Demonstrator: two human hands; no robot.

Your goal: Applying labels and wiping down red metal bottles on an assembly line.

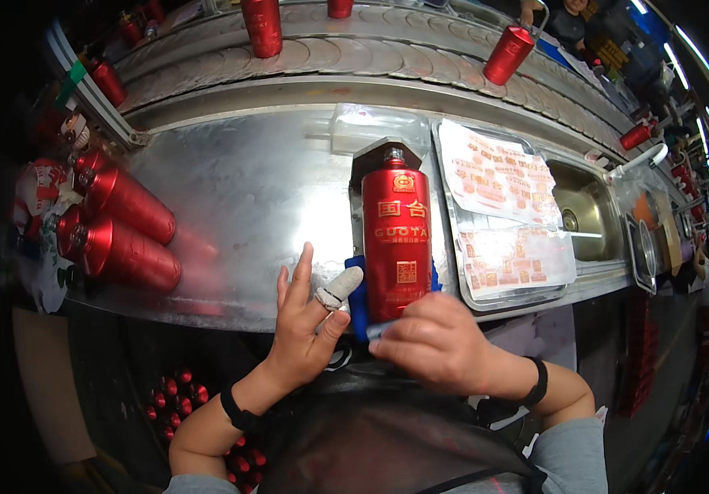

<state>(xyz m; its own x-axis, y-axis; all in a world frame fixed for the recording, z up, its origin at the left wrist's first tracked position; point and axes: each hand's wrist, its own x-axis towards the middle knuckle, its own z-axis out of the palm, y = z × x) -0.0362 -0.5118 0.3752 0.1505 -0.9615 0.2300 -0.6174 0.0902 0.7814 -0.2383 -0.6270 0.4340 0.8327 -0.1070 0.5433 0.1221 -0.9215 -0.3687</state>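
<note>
A red bottle [396, 247] with gold lettering and a bare threaded neck lies in front of me, its neck pointing away. Under it show a dark angular holder [371, 156] and a blue pad [357, 305]. My right hand [441, 342] is closed at the bottle's near end, pinching a small pale-blue strip [377, 331]; motion blurs it slightly. Beside the bottle's lower left, my left hand [305, 329] is open and holds nothing, fingers apart. One of its fingers wears a white wrap [340, 286].
Several red bottles [128, 202] lie at the left of the metal table [239, 181]. A tray [463, 292] with printed sticker sheets [503, 193] is right of the holder, then a sink [589, 210]. Beyond runs a plated conveyor [346, 53] carrying red bottles [509, 54].
</note>
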